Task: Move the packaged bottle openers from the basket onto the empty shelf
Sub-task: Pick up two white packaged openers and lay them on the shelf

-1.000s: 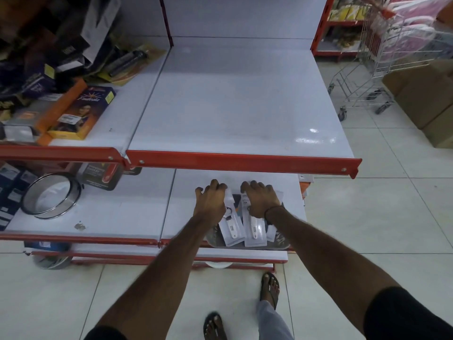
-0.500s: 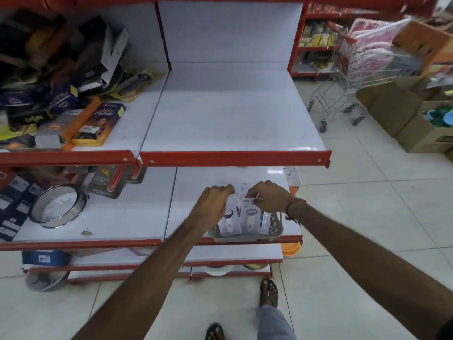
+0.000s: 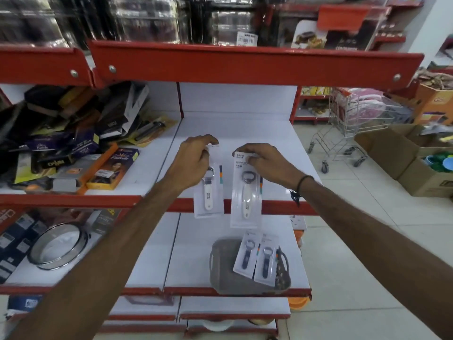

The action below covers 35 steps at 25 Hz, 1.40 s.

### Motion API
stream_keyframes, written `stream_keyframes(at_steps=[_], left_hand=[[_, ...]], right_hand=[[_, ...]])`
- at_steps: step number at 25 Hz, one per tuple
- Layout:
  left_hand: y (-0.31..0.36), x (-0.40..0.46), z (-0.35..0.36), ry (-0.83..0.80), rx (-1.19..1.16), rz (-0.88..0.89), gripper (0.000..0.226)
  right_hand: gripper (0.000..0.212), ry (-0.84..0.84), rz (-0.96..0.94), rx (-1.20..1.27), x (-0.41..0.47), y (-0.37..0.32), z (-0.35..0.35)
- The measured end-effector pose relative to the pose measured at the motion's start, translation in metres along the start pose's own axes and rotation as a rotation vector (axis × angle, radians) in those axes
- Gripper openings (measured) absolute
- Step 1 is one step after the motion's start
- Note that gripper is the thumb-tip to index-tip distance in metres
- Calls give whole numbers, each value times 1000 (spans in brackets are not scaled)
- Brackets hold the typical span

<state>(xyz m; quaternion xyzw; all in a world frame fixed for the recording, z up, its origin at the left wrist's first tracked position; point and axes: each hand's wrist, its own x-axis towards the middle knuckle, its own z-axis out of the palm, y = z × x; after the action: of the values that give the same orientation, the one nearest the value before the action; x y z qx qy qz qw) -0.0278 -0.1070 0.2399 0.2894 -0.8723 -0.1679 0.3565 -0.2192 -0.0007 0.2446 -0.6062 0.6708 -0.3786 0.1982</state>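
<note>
My left hand (image 3: 191, 160) pinches the top of a packaged bottle opener with a white handle (image 3: 208, 192). My right hand (image 3: 266, 161) holds a second white-handled packaged opener (image 3: 246, 197) by its top edge. Both packs hang upright in the air over the front of the empty white shelf (image 3: 235, 133). On the shelf below sits the grey basket (image 3: 221, 263), with two packaged openers with dark handles (image 3: 256, 260) leaning inside it at its right side.
Boxed goods (image 3: 73, 148) crowd the shelf bay to the left. A round sieve (image 3: 57, 246) lies lower left. A red shelf edge (image 3: 245, 65) hangs overhead. A shopping trolley (image 3: 348, 128) and cardboard boxes (image 3: 404, 158) stand on the floor at right.
Both hands have risen from the basket, each lifting one pack up to the level of the empty shelf. The view has tilted upward.
</note>
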Motion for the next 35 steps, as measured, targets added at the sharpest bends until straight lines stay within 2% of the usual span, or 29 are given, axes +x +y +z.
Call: stream_keyframes(at_steps=[6, 10, 16, 23, 27, 30, 35], left_hand=[[-49, 62, 11, -112, -125, -231, 38], [-77, 65, 42, -172, -77, -299, 37], [-100, 58, 69, -271, -16, -256, 34], [-110, 57, 66, -271, 65, -258, 37], [-105, 48, 69, -310, 92, -216, 34], [-100, 45, 70, -299, 132, -206, 34], [-89, 33, 70, -400, 331, -182, 42]], right_hand=[[41, 92, 41, -11, 87, 11, 9], [32, -24, 165, -77, 107, 34, 36], [29, -140, 171, -116, 112, 57, 66], [33, -105, 220, -23, 116, 61, 66], [32, -84, 151, -266, 104, 59, 71], [34, -19, 157, -354, 98, 63, 74], [42, 27, 82, -567, 85, 64, 78]])
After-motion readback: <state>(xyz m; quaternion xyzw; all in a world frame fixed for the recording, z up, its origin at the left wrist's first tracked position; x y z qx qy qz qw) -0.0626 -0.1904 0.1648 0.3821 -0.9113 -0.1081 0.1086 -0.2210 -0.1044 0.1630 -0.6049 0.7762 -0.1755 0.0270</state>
